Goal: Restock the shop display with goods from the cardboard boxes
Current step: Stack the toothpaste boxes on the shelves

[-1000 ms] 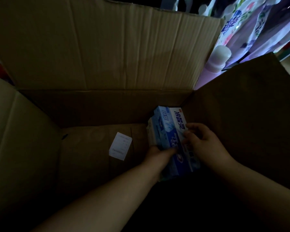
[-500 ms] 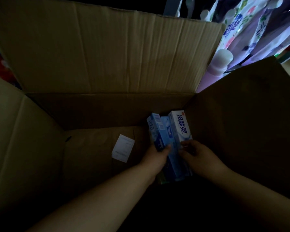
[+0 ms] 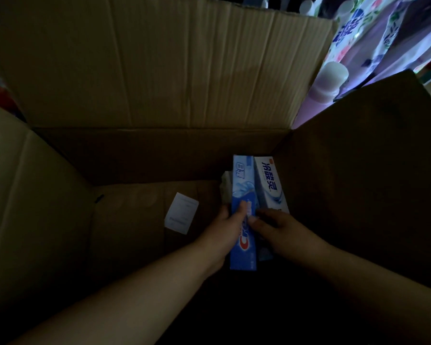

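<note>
I am looking down into a dim cardboard box [image 3: 60,220] with both forearms reaching in from the near edge. My left hand [image 3: 225,229] is gripping a blue toothpaste carton [image 3: 243,195], thumb lying across its face and fingers curled round its left side; the carton is standing tilted near the right wall of the box. My right hand [image 3: 281,232] is lying just beside it, fingertips touching the lower part of a white toothpaste carton [image 3: 269,188]; in this light I cannot tell whether those fingers are closing on it or only resting there. The two cartons are pressing side by side, with a paler pack [image 3: 225,185] showing behind their left edge. A white paper slip [image 3: 181,213] is lying on the box floor to the left, well apart from the hands. Farther off, the far flap [image 3: 159,66] is standing up, and past its right end a pale purple bottle [image 3: 326,83] with a white cap is showing beside flowered refill pouches [image 3: 358,23].
</note>
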